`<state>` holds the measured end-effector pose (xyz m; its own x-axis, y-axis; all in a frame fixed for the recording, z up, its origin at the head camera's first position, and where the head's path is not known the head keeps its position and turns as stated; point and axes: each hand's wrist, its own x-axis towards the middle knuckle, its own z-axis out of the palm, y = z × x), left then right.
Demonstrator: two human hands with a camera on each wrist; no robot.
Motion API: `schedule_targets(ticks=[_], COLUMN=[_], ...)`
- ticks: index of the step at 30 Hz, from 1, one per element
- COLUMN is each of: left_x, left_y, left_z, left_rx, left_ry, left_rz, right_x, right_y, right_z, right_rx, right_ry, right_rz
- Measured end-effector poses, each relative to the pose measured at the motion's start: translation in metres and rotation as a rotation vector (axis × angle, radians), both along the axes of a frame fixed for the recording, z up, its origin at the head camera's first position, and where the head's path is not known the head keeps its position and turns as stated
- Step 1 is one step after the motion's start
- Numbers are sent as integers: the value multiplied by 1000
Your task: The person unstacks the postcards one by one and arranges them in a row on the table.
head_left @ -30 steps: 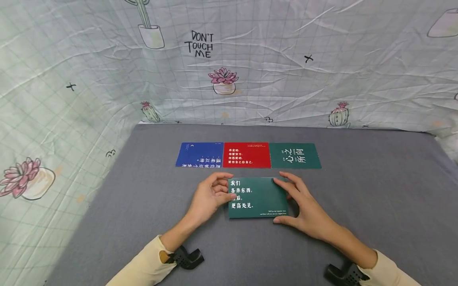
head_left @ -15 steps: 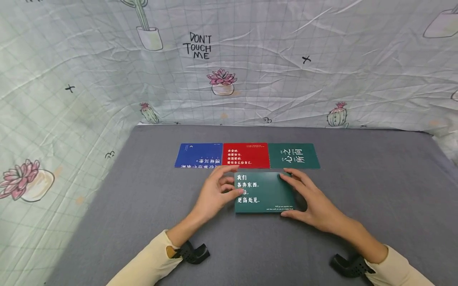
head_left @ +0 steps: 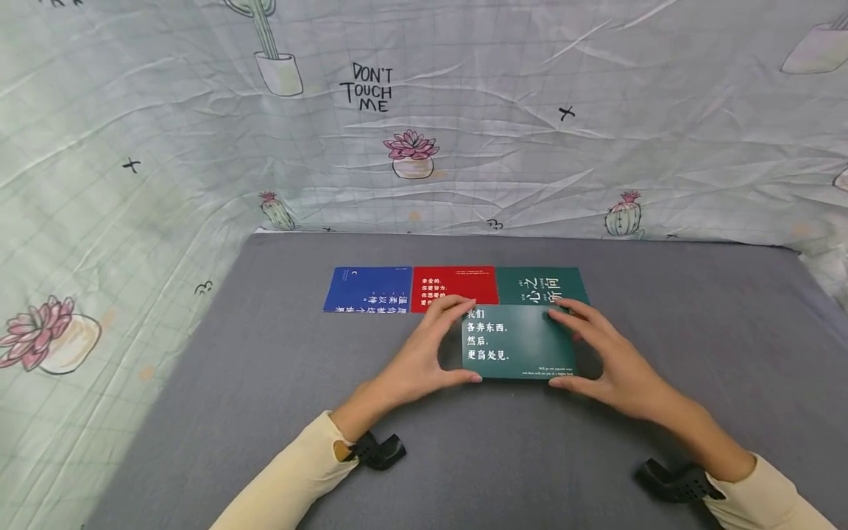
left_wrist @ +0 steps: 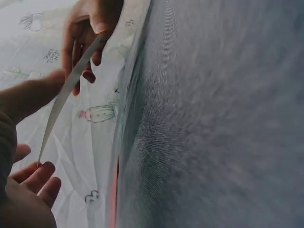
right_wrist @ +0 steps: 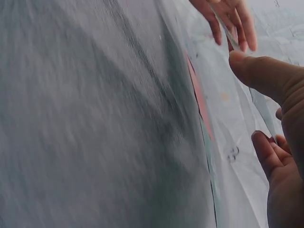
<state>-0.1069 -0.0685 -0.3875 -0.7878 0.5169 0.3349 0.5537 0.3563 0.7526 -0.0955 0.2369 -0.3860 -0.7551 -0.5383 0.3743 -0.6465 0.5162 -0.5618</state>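
Between both hands is a dark green card with white Chinese lettering, held by its long edges. My left hand grips its left end, thumb at the near edge and fingers at the far edge. At the right end my right hand grips it the same way. The left wrist view shows the card edge-on, raised off the cloth and tilted. Behind it lie a blue card, a red card and another green card, side by side. The held card and fingertips partly cover the red and rear green ones.
A grey cloth covers the table. Behind and at the left hangs a pale curtain printed with cacti and lettering. Each wrist wears a black camera mount, one on the left and one on the right.
Both hands have carried the green card to the right and farther back, up to the row. My left thumb has moved from the card's face to its near edge.
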Motion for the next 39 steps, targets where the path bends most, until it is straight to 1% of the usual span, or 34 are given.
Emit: schedule_targets(ticks=[3, 5, 8, 10, 12, 15, 17, 22, 25, 28, 30, 34, 36, 39], left_x=[-4, -7, -12, -16, -18, -23, -26, -34, -39, -43, -47, -52, -54, -58], left_y=[10, 17, 27, 32, 37, 46, 52, 69, 80, 93, 102, 119, 127, 139], left_z=[1, 3, 5, 6, 7, 8, 7, 7, 7, 5, 4, 5, 6, 7], left_rx=[-47, -78, -141, -194, -236, -280, -294, -323, -349, -376, -401, -459, -500, -556], left_ry=[71, 126, 219, 260, 275, 275, 277, 325, 350, 360, 356, 362, 372, 366], left_rz=[-37, -49, -30, 3, 27, 38, 42, 66, 78, 87, 90, 96, 105, 114], right_x=[-1, -2, -4, -7, -9, -13, -16, -27, -35, -41, -44, -50, -52, -55], right_y=[8, 14, 23, 29, 36, 45, 50, 65, 74, 84, 92, 106, 113, 122], right_z=[0, 0, 2, 3, 5, 9, 12, 21, 24, 25, 25, 25, 25, 24], right_rx=[11, 21, 45, 60, 77, 99, 121, 198, 241, 287, 303, 328, 330, 339], right_ry=[16, 17, 7, 1, -5, -1, 16, 74, 88, 90, 83, 83, 71, 34], right_rz=[-26, -46, -66, -77, -85, -91, -89, -78, -70, -76, -75, -82, -85, -93])
